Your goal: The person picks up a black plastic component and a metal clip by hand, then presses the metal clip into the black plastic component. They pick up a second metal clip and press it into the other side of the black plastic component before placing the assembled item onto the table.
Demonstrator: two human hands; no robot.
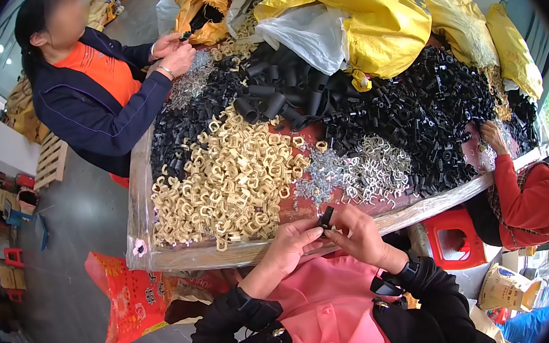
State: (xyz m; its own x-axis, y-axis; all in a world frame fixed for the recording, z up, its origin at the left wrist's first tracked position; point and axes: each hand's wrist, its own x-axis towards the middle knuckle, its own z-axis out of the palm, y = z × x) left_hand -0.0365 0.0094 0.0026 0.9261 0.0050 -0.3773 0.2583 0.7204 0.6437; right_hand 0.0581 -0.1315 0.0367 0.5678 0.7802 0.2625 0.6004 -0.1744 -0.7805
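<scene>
At the near edge of the table, my left hand (289, 245) pinches a small black plastic part (327, 216), which stands upright between the fingertips. My right hand (363, 240) is closed on the same part from the other side. Just ahead of my hands lie a heap of small silvery hardware (322, 174) and a heap of bent metal clips (376, 169). Left of these spreads a large pile of beige looped plastic pieces (227, 176).
The wood-rimmed table (418, 203) also bears black tubes (275, 104) and small black parts (422, 107). Yellow sacks (384, 22) stand at the back. A person (105, 93) works at the left, another (529, 198) at the right by a red stool (454, 241).
</scene>
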